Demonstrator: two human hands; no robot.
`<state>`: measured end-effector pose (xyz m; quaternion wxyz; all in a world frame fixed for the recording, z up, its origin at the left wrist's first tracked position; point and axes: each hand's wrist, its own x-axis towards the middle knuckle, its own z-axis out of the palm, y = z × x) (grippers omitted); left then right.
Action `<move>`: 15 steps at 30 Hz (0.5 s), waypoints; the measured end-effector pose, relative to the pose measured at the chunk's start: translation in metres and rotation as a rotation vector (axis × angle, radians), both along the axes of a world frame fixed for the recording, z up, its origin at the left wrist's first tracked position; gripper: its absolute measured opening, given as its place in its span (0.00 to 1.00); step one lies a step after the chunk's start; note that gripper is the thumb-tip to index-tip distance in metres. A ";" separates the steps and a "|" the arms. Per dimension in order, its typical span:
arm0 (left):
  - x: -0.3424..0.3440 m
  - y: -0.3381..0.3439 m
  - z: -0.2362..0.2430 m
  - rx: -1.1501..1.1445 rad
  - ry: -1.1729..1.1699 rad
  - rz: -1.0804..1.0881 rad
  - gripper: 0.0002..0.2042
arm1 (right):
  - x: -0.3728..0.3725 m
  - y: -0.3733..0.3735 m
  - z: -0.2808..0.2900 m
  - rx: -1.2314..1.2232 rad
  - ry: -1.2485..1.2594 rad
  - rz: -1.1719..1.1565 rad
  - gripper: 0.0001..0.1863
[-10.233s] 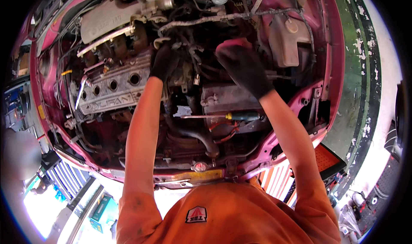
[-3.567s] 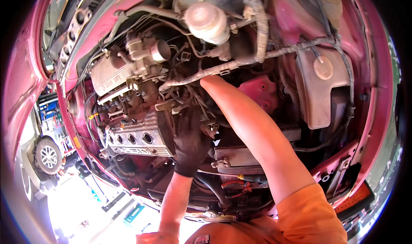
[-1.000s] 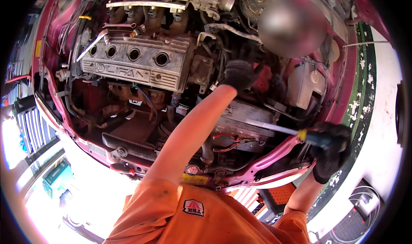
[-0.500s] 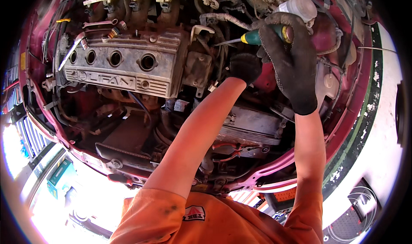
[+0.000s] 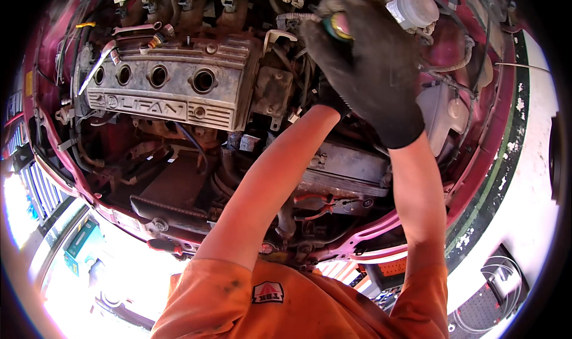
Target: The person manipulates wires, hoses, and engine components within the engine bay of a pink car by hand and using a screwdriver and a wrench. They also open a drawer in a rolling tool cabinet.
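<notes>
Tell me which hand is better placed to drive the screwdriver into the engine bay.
Right. The right hand already grips the screwdriver by its handle; the left hand is mostly hidden under it, deep among the hoses.

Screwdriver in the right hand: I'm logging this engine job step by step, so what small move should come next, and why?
Probably ease the screwdriver tip down beside the left hand. The right hand grips its green-yellow handle above the engine bay, its shaft hidden; the left hand is already reaching down beside the silver valve cover.
</notes>
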<state>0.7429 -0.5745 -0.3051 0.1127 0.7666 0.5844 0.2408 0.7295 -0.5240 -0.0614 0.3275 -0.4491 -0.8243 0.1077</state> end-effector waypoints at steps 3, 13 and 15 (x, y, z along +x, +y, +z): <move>-0.022 -0.011 0.011 -0.001 -0.044 -0.025 0.20 | -0.047 0.010 -0.017 0.086 0.756 0.139 0.04; -0.182 -0.043 0.164 -0.110 -0.144 -0.379 0.19 | -0.006 0.050 -0.060 -0.879 1.007 0.557 0.08; -0.217 -0.026 0.176 -0.057 -0.124 -0.234 0.17 | -0.012 0.048 -0.041 -0.632 0.598 0.251 0.14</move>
